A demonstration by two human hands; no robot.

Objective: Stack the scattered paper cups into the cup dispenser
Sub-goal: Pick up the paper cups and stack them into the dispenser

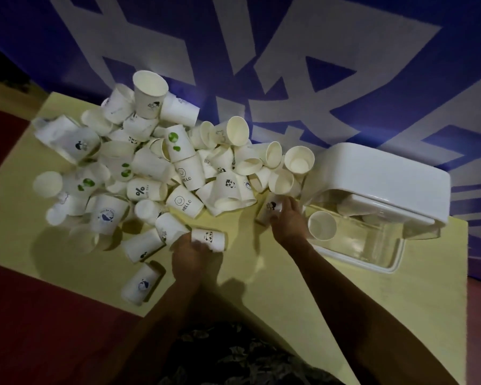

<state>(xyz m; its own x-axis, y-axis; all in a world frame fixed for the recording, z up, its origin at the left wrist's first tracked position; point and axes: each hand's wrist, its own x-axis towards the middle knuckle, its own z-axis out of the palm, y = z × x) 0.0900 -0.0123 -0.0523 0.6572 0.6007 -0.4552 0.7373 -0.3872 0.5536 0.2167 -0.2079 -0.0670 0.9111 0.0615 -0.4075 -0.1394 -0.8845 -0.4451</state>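
A heap of several white paper cups [161, 168] with small prints is scattered over the yellow table [289, 287]. My left hand [188, 252] grips a panda-print cup [210, 238] lying on its side near the table's front. My right hand [288, 220] holds another printed cup [270, 211] just left of the dispenser. The cup dispenser [378, 232] is a clear box with an open white lid [381, 179], standing at the right. One cup [322, 225] lies inside at its left end, and more white cups show dimly under the lid.
A blue wall with large white characters [289, 79] rises right behind the table. Loose cups [140, 283] lie near the table's front left edge. Dark red floor [39, 315] surrounds the table at the left.
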